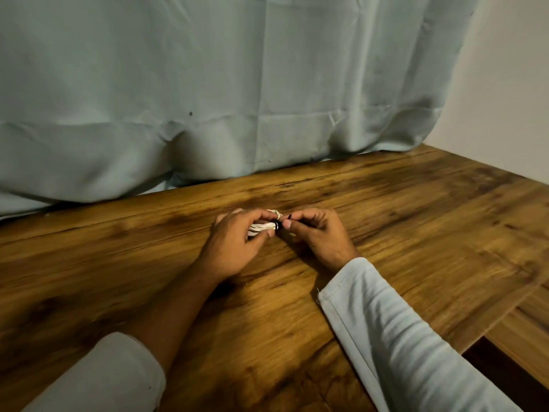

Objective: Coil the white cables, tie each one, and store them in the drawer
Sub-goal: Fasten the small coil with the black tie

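A small coiled white cable (263, 226) is bunched between both hands above the middle of the wooden table (416, 221). My left hand (234, 245) grips the coil, thumb under it and fingers curled over its top. A black tie (277, 225) rings the bundle's right end. My right hand (318, 236) pinches that black tie with thumb and forefinger, right beside the left fingertips. Most of the cable is hidden inside the left hand.
A pale green curtain (237, 84) hangs behind the table's far edge. A white wall (511, 84) stands at the right. The table's right edge drops off near a lower wooden surface (531, 328) with a dark gap beside it.
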The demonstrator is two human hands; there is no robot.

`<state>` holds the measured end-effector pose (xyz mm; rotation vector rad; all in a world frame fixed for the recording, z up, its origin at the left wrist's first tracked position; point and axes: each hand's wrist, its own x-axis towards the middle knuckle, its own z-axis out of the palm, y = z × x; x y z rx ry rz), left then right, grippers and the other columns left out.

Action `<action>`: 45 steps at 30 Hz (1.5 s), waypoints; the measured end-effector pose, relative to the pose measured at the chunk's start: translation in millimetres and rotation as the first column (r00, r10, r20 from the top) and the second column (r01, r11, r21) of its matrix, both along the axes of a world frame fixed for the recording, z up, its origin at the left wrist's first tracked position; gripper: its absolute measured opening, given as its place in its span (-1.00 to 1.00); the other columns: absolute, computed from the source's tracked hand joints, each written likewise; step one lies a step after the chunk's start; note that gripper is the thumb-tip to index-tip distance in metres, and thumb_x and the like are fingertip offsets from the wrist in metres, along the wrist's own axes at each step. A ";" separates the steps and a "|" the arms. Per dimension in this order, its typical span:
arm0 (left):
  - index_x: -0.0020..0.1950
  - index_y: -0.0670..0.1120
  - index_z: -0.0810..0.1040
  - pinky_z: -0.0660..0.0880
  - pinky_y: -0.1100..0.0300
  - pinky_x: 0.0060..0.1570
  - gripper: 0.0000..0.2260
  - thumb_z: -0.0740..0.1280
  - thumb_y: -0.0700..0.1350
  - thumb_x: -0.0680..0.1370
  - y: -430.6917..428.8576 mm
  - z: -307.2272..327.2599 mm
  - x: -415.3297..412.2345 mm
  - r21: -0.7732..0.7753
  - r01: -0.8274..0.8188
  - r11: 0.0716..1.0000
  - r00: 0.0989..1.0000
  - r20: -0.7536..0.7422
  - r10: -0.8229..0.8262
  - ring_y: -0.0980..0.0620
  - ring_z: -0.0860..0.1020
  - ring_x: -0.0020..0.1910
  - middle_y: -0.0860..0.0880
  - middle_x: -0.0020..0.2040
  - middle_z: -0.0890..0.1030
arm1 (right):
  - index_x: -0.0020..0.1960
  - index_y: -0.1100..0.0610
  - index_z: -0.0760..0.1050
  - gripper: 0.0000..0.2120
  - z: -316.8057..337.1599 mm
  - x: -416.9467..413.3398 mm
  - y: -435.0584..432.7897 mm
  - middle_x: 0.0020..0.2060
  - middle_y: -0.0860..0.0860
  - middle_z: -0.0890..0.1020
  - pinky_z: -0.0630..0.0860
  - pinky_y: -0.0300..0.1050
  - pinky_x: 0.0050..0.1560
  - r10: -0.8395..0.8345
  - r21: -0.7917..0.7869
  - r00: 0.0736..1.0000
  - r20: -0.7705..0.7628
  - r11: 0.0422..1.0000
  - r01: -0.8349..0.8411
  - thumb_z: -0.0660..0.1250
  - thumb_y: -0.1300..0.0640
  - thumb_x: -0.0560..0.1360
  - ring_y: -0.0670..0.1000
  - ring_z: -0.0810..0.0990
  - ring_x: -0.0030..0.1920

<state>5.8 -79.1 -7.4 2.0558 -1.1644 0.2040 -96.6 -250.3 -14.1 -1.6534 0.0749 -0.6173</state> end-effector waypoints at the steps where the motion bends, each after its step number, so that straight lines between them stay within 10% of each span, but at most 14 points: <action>1: 0.24 0.24 0.60 0.45 -0.18 0.32 -0.70 0.34 0.17 0.52 0.5 -0.4 1.3 -0.018 0.012 1.000 0.999 -0.037 -0.012 0.14 0.58 0.19 0.28 0.13 0.65 | -0.06 0.29 0.70 -0.93 -1.5 1.9 0.6 -0.15 0.37 0.64 0.52 -0.08 -0.14 0.012 0.040 1.000 0.004 0.999 -0.012 0.43 0.35 0.54 0.12 0.52 -0.15; 6: 0.20 0.18 0.64 0.58 -0.12 0.24 -0.76 0.46 -0.07 0.57 0.8 -3.1 10.1 -0.143 0.078 0.987 0.960 -0.257 -0.114 0.13 0.64 0.16 0.16 0.14 0.69 | 0.01 0.49 0.59 -0.89 -1.0 3.0 4.7 -0.14 0.35 0.66 0.58 -0.06 -0.19 0.061 0.341 0.997 0.055 0.937 -0.076 0.39 0.47 0.49 0.21 0.58 -0.19; 16: 0.19 0.05 0.66 0.56 -0.03 0.28 -0.75 0.45 -0.23 0.58 3.1 -0.4 11.7 -0.218 0.137 0.966 0.918 -0.338 -0.206 0.12 0.65 0.15 0.09 0.13 0.71 | 0.00 0.23 0.67 -0.87 3.4 -3.0 3.4 -0.14 0.15 0.74 0.53 -0.24 -0.33 0.117 0.286 0.993 -0.018 0.952 -0.107 0.37 0.38 0.55 0.00 0.69 -0.24; 29: 0.32 0.18 0.57 0.58 -0.04 0.17 -0.74 0.33 -0.04 0.65 -1.4 0.0 0.0 -0.101 0.116 0.988 0.993 0.042 -0.113 0.18 0.63 0.16 0.21 0.20 0.67 | -0.03 0.25 0.60 -0.91 5.4 -1.2 1.6 -0.26 0.16 0.70 0.61 -0.24 -0.35 0.084 0.349 0.996 -0.039 0.935 -0.066 0.41 0.40 0.53 0.02 0.71 -0.29; 45: 0.30 0.09 0.65 0.54 0.08 0.26 -0.71 0.45 -0.14 0.60 -2.9 -3.6 7.6 -0.039 0.073 0.997 0.995 -0.067 -0.076 0.18 0.62 0.18 0.13 0.21 0.69 | 0.01 0.33 0.59 -0.93 6.5 -2.5 6.6 -0.24 0.20 0.64 0.56 -0.24 -0.29 0.072 0.240 0.995 -0.070 0.969 -0.053 0.34 0.41 0.57 -0.02 0.62 -0.31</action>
